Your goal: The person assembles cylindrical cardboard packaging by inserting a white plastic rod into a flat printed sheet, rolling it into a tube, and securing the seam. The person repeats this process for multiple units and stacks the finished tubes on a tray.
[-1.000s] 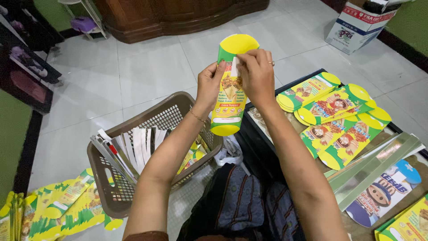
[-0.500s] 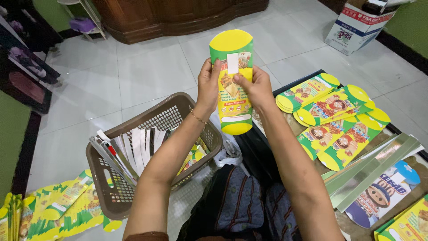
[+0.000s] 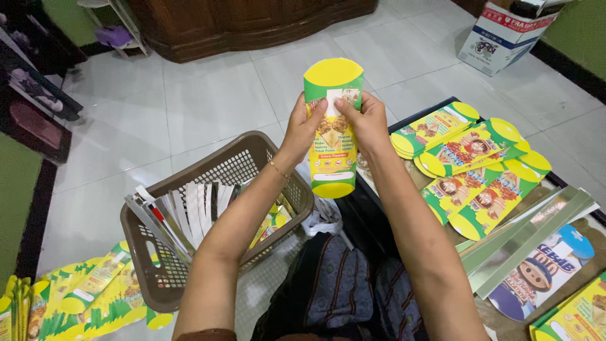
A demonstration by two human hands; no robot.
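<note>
White floor tiles [image 3: 208,107] fill my view. At lower left, flat yellow-green sleeves [image 3: 88,297] lie beside a brown basket [image 3: 265,158]. At centre, my left hand [image 3: 302,129] and right hand [image 3: 363,120] both pinch a yellow-green food sleeve [image 3: 331,161], held upright, fingers closed on its upper part. More flat sleeves [image 3: 473,164] fan out at right.

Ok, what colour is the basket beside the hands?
Brown plastic mesh basket, clearest in the head view.
</note>
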